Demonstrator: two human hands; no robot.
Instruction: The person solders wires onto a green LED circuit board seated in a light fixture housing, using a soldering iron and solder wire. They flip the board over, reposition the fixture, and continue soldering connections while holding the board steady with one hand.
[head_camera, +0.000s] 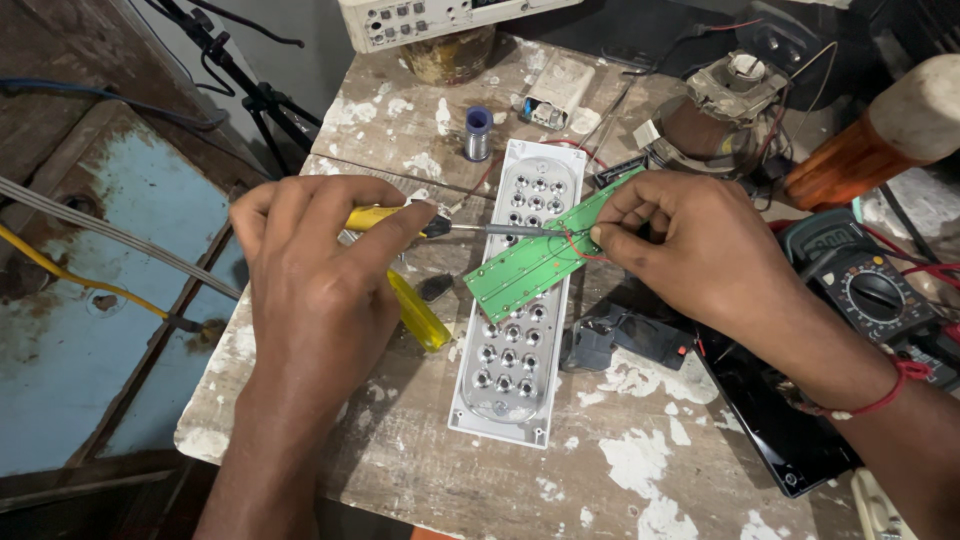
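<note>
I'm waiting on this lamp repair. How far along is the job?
Done: the green circuit board is lifted off the white reflector panel. In hand: the left hand holds a yellow-handled tool to the board, steadied by the right hand. Left: the board is not refitted.

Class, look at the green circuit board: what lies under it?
The green circuit board lies slantwise over a white reflector panel with rows of round cups. The cups directly beneath the board are hidden, and the right hand covers the board's far end.

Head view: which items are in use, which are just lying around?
In use: left hand with yellow-handled tool; right hand on green circuit board; white reflector panel.
Lying about: solder spool, multimeter, second yellow screwdriver.
</note>
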